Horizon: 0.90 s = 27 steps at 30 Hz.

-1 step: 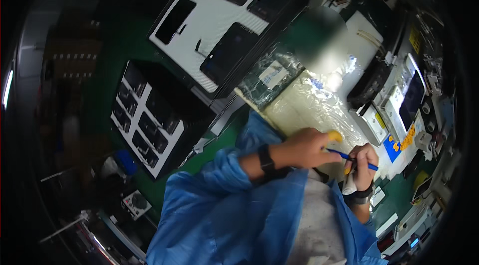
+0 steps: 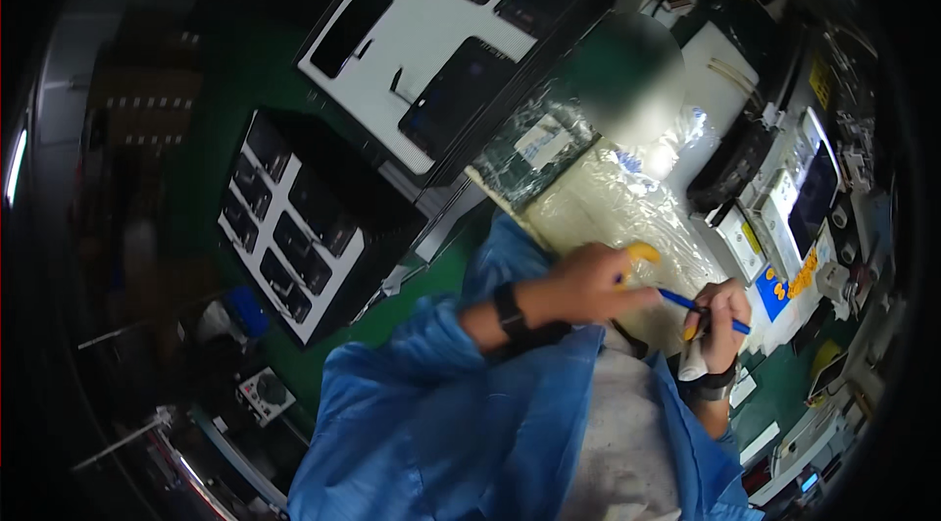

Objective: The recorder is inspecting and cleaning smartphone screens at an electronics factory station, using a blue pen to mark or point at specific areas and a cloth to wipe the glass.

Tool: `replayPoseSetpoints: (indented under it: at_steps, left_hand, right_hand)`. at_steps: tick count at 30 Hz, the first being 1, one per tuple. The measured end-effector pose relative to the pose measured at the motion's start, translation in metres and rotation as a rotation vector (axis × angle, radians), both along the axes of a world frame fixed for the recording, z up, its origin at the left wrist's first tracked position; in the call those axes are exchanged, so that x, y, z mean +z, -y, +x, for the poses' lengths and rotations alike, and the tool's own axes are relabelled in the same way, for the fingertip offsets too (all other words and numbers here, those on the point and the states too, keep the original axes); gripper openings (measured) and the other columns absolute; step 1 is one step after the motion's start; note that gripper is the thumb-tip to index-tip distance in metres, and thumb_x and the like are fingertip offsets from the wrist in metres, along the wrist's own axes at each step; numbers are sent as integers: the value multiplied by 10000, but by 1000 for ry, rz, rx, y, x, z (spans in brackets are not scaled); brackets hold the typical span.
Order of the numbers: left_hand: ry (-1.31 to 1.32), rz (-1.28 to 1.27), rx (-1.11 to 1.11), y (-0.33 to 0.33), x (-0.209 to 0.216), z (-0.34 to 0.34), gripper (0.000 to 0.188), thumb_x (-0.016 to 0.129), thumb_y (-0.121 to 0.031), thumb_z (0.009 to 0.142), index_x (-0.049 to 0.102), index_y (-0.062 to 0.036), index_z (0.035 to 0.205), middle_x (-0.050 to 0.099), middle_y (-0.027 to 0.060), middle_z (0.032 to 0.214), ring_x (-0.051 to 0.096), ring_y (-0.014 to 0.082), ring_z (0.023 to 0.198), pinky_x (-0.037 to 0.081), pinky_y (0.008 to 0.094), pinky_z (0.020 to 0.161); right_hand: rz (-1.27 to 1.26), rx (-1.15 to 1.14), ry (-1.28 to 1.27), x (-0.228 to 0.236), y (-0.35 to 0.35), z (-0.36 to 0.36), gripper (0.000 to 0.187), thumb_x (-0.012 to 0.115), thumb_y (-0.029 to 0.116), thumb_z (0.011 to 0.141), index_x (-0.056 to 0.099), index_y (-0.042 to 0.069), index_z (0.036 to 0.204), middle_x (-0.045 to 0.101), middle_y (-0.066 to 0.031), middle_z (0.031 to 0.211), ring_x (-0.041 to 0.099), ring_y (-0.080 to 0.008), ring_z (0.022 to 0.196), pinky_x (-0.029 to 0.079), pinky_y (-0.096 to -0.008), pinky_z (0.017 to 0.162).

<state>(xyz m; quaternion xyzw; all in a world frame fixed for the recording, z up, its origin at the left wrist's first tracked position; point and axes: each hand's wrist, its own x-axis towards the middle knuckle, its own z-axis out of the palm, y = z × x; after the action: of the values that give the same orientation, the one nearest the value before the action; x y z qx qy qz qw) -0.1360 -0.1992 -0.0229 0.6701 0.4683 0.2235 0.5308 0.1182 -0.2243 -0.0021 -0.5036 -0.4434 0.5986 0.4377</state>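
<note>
My left hand (image 2: 588,288) reaches to the right over a yellowish mat covered in clear plastic (image 2: 598,198). It has a yellow finger cot (image 2: 643,251) on one finger, and its fingertips meet the tip of a thin blue tool (image 2: 698,309). Whether they pinch anything is hidden. My right hand (image 2: 718,317) grips that blue tool like a pen and also has a white wipe (image 2: 694,362) tucked under it. Both wrists carry black bands, and both arms are in blue smock sleeves.
A white tray (image 2: 412,60) with dark phone-like panels lies at the top centre. A black tray (image 2: 323,227) of smaller dark units sits to the left on the green bench. Machines, a small screen (image 2: 814,193) and yellow parts crowd the right side.
</note>
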Motion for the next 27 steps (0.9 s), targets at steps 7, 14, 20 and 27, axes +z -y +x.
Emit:
replayPoseSetpoints:
  at_steps: [7,14,20,27]
  left_hand:
    - [110,-328,1055,149,-130,-154,338,628,-341,1004,725,-44,875,575,-31,623,475,46,538,352,240,481]
    - [78,-405,2031,272,-197,-220,271,806,-261,842,659,-46,915,555,13,604,467,113,437,338,283,414]
    - [278,-771,1638,266,-177,-232,180,780,-106,862,691,-85,1017,595,-14,657,471,85,479,363,272,449]
    - [490,-712,1579,302,-176,-247,178,730,-4,868,694,-54,1035,654,-11,760,482,74,524,374,247,493]
  right_hand:
    - [136,-77,-2,11,-14,0,349,524,310,1007,584,-34,996,623,-113,761,558,-143,611,400,-240,558]
    - [253,-30,110,12,-11,-5,351,508,267,1020,657,-48,1064,683,-153,865,557,-131,654,378,-246,601]
    - [202,-36,130,10,-7,13,336,501,248,1028,652,-48,1076,691,-155,879,590,-136,717,390,-250,622]
    - [221,-96,100,-4,-8,9,276,533,205,1020,648,-43,1059,678,-133,855,587,-117,719,403,-234,625]
